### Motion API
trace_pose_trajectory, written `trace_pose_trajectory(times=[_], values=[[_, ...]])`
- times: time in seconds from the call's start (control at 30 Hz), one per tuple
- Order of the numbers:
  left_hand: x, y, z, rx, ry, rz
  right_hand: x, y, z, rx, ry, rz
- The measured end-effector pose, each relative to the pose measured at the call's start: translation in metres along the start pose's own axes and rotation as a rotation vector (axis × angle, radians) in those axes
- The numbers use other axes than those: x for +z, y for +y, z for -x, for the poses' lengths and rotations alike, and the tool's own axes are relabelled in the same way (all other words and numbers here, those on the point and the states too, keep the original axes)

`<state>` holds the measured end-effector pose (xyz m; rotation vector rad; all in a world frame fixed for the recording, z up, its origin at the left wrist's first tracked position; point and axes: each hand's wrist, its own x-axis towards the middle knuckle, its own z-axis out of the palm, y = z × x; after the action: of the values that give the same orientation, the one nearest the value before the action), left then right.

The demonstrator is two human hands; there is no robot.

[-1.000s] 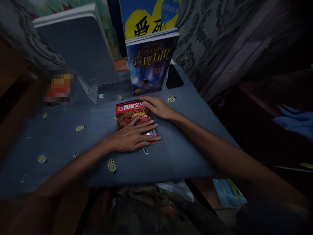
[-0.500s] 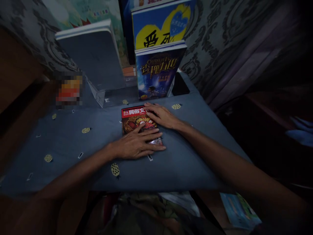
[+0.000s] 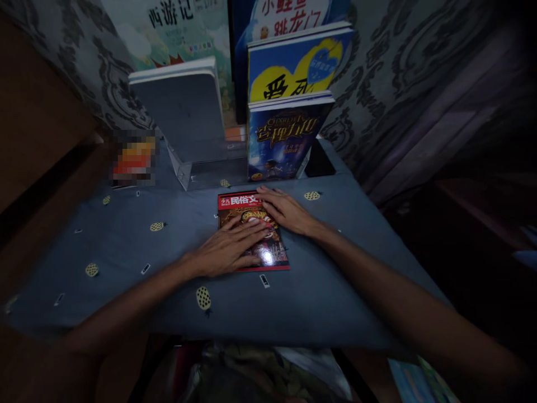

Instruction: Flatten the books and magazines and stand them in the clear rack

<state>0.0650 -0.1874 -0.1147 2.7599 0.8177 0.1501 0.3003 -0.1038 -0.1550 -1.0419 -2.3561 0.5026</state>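
A small book (image 3: 272, 246) with a red title band and a dark, colourful cover lies closed and flat on the blue tablecloth (image 3: 159, 302). Across its left and middle part rests my left hand (image 3: 229, 243), palm down with the fingers stretched out. My right hand (image 3: 287, 210) lies on the upper right corner, its fingers extended over the end of the title. Both hands are open and grip nothing. Light glares on the lower part of the cover.
Behind the book, a clear stand (image 3: 182, 173) holds a grey-backed book (image 3: 180, 112), with a dark blue book (image 3: 281, 143) to its right and a yellow-and-blue book (image 3: 293, 67) behind. A black phone-like slab (image 3: 320, 159) lies right of them. A pixelated item (image 3: 134, 161) sits left.
My left hand has slid left across the cover, uncovering its lower right part. My right hand keeps its place on the upper right corner. The whole view has shifted slightly.
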Motion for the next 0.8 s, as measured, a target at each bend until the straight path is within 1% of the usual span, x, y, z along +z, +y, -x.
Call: trace_pose_trajectory(times=[0.23, 0.33, 0.47, 0.6, 0.7, 0.8], values=[[-0.003, -0.046, -0.006, -0.253, 0.078, 0.007, -0.001, -0.006, 0.001, 0.024, -0.026, 0.043], [-0.001, -0.056, -0.006, -0.342, 0.124, -0.019, 0.000, -0.015, 0.001, 0.062, -0.051, 0.096], [0.007, -0.057, -0.004, -0.479, 0.246, -0.090, 0.008, -0.035, 0.005, 0.150, -0.056, 0.187], [0.012, -0.051, -0.003, -0.596, 0.357, -0.145, 0.024, -0.057, 0.016, 0.265, 0.007, 0.272], [0.014, -0.044, -0.002, -0.615, 0.398, -0.134, 0.035, -0.065, 0.025, 0.274, 0.047, 0.285], [0.014, -0.040, -0.001, -0.597, 0.438, -0.043, 0.042, -0.066, 0.031, 0.269, 0.082, 0.267]])
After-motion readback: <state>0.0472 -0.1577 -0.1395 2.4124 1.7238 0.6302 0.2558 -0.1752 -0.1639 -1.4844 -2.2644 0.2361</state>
